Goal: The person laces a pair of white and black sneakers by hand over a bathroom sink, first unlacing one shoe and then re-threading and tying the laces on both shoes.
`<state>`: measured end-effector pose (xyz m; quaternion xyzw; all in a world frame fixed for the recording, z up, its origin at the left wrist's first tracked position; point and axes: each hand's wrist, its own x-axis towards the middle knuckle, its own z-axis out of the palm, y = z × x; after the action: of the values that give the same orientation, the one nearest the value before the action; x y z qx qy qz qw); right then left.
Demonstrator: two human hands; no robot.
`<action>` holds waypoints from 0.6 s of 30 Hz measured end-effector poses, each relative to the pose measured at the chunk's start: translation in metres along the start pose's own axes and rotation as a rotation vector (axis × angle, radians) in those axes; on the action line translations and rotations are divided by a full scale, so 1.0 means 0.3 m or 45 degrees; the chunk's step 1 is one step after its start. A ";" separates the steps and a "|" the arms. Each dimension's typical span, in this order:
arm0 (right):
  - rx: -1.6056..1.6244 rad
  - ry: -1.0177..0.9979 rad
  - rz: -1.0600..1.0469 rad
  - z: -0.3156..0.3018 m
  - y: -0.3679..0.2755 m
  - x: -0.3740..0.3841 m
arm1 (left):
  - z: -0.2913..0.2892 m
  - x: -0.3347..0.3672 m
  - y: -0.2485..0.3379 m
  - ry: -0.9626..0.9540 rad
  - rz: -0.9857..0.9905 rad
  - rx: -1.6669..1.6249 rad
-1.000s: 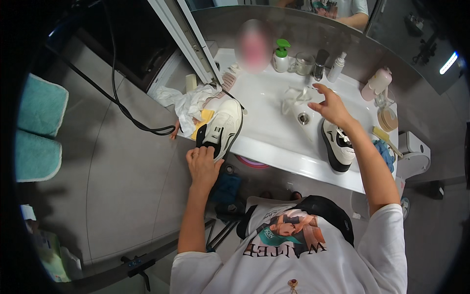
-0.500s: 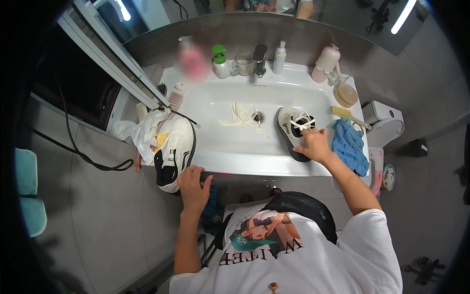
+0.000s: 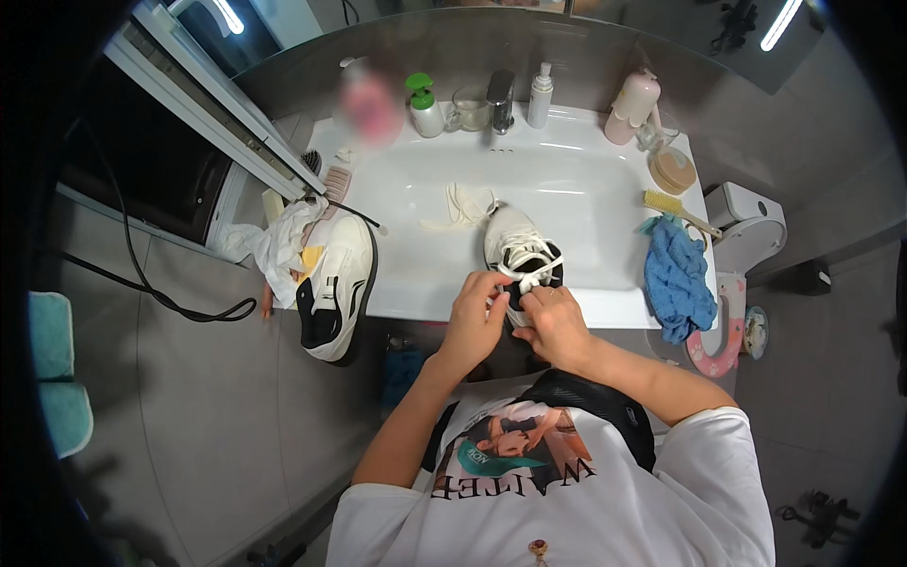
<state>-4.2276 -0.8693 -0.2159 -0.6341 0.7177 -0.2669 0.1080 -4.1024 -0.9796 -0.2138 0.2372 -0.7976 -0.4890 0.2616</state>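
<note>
A white-and-black sneaker (image 3: 515, 230) rests at the front rim of the sink, its toe pointing into the basin and its heel toward me. White shoelaces (image 3: 529, 259) cross its upper. My left hand (image 3: 477, 317) is at the left side of the shoe opening, fingers curled in at the lace. On the other side, my right hand (image 3: 557, 324) pinches the lace near the tongue. What lies between the fingertips is partly hidden. The matching sneaker (image 3: 342, 274) lies on the counter's left end, with no lace visible in it.
Loose off-white laces (image 3: 463, 206) lie in the white sink (image 3: 595, 203) near the drain. A blue cloth (image 3: 678, 283) and yellow-bristled brush (image 3: 664, 201) lie on the right rim. Bottles, a glass mug (image 3: 472, 109) and the faucet (image 3: 501, 99) line the back. Crumpled white cloth (image 3: 283, 236) sits left.
The laced sneaker has moved left from the sink's right side to in front of me. My left hand has left the other sneaker and joined my right hand at the laces.
</note>
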 end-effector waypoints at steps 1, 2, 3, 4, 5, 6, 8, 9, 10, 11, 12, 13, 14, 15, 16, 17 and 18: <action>-0.027 -0.026 -0.032 0.004 -0.010 -0.006 | 0.010 0.005 0.001 -0.030 0.029 0.031; -0.022 -0.030 -0.030 0.010 -0.010 -0.018 | 0.020 0.003 -0.006 -0.032 0.023 0.033; -0.004 -0.060 -0.049 0.016 -0.006 -0.032 | 0.031 0.000 -0.019 -0.061 0.041 0.105; 0.010 -0.092 -0.066 0.018 -0.002 -0.041 | 0.038 0.000 -0.019 -0.092 0.060 0.173; 0.012 -0.098 -0.062 0.017 -0.002 -0.044 | 0.041 0.001 -0.015 -0.095 0.054 0.169; 0.026 -0.088 -0.087 0.014 -0.004 -0.045 | 0.041 0.006 -0.006 -0.112 0.144 0.376; 0.036 -0.082 -0.113 0.011 -0.009 -0.047 | 0.062 0.023 -0.024 -0.124 0.268 0.699; 0.059 -0.106 -0.100 0.013 -0.012 -0.049 | 0.072 0.033 -0.034 -0.124 0.265 0.695; 0.085 -0.127 -0.088 0.015 -0.013 -0.050 | 0.080 0.046 -0.042 -0.126 0.323 0.825; 0.087 -0.129 -0.087 0.014 -0.013 -0.051 | 0.084 0.052 -0.046 -0.128 0.381 0.954; 0.102 -0.150 -0.078 0.010 -0.015 -0.053 | 0.082 0.053 -0.046 -0.128 0.378 0.954; 0.118 -0.169 -0.069 0.004 -0.015 -0.053 | 0.077 0.057 -0.047 -0.182 0.373 0.974; 0.119 -0.169 -0.068 -0.004 -0.017 -0.053 | 0.071 0.061 -0.046 -0.235 0.367 0.994; 0.143 -0.185 -0.090 -0.014 -0.020 -0.054 | 0.064 0.056 -0.042 -0.236 0.367 0.994; 0.170 -0.196 -0.108 -0.023 -0.024 -0.053 | 0.053 0.048 -0.035 -0.205 0.262 0.724; 0.173 -0.190 -0.103 -0.033 -0.024 -0.055 | 0.044 0.045 -0.034 -0.173 0.157 0.454; 0.199 -0.251 -0.150 -0.043 -0.023 -0.058 | 0.038 0.058 -0.040 -0.144 0.124 0.348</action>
<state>-4.2251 -0.8497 -0.2047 -0.6878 0.6422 -0.2643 0.2112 -4.1214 -0.9881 -0.2258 0.2038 -0.8807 -0.3753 0.2050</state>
